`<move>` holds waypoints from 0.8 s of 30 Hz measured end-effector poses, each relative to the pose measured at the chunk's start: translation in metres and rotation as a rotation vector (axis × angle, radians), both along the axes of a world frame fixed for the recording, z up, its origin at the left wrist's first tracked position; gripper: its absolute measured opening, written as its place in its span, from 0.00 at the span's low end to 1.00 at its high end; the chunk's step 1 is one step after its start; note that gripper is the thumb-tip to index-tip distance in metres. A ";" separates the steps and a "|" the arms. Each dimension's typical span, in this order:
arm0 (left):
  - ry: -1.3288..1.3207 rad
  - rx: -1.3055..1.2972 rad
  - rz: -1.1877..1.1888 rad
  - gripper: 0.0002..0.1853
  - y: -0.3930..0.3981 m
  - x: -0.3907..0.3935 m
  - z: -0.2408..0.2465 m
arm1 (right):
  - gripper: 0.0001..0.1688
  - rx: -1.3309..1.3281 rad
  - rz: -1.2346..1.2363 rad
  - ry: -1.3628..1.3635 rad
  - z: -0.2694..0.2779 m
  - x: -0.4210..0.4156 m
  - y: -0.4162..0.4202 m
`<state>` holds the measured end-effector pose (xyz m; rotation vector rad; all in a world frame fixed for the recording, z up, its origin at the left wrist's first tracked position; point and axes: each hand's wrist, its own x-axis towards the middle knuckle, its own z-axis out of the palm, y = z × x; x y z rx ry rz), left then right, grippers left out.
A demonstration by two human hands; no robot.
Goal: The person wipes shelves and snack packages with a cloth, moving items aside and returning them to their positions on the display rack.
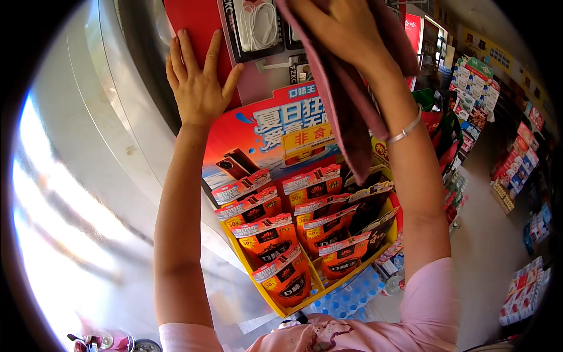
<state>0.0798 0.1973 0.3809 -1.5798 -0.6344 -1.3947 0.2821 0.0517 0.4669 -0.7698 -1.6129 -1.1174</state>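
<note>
My left hand [193, 88] lies spread with its palm against the red panel [195, 13] of an upright display rack, holding nothing. My right hand [352, 37] grips a folded maroon cloth [341, 105] at the top, its fingertips partly cut off by the frame edge. The cloth hangs down over the right part of a printed sign board [246, 145]. Between my hands, white wired earphones in a blister pack [257, 26] and a smaller packaged cable [302, 74] hang beside a white hook [272, 65].
Below the board, a yellow display box [314, 277] holds rows of orange snack pouches [286, 279] and dark pouches [378, 237]. Shrink-wrapped water bottles [347, 295] stand under it. Stocked goods [473, 88] line the right side; a pink scooter [105, 341] is at lower left.
</note>
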 end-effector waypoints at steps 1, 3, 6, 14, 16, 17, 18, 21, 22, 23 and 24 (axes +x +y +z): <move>0.004 -0.006 0.006 0.34 0.000 -0.003 0.000 | 0.30 -0.245 -0.156 0.051 0.010 -0.014 0.006; 0.003 -0.021 -0.022 0.34 -0.004 0.005 -0.002 | 0.37 -0.272 -0.323 -0.015 0.008 -0.013 0.046; 0.006 -0.025 -0.039 0.34 -0.007 0.006 0.001 | 0.35 -0.130 -0.486 -0.067 0.005 -0.022 0.065; 0.020 -0.037 -0.032 0.32 -0.005 0.001 -0.002 | 0.25 -0.317 -0.273 -0.201 -0.054 0.021 0.048; 0.023 -0.034 0.040 0.31 -0.005 0.002 -0.002 | 0.25 -0.286 -0.214 -0.152 -0.047 0.018 0.038; 0.025 -0.033 0.077 0.30 -0.005 0.001 -0.003 | 0.25 -0.270 -0.182 -0.127 -0.042 0.015 0.034; 0.024 -0.032 0.082 0.30 -0.005 0.001 -0.003 | 0.18 -0.107 -0.191 -0.081 -0.032 0.007 0.031; 0.009 -0.027 0.076 0.28 -0.006 0.005 -0.002 | 0.30 -0.168 -0.413 0.183 0.004 -0.003 0.048; 0.007 -0.024 0.077 0.28 -0.007 0.004 -0.002 | 0.30 -0.217 -0.354 0.174 0.011 -0.017 0.038; 0.006 -0.021 0.079 0.28 -0.007 0.003 -0.001 | 0.30 -0.163 -0.402 0.162 0.013 -0.021 0.044; 0.008 -0.026 0.080 0.29 -0.009 0.004 -0.002 | 0.30 -0.113 -0.453 0.146 0.014 -0.022 0.049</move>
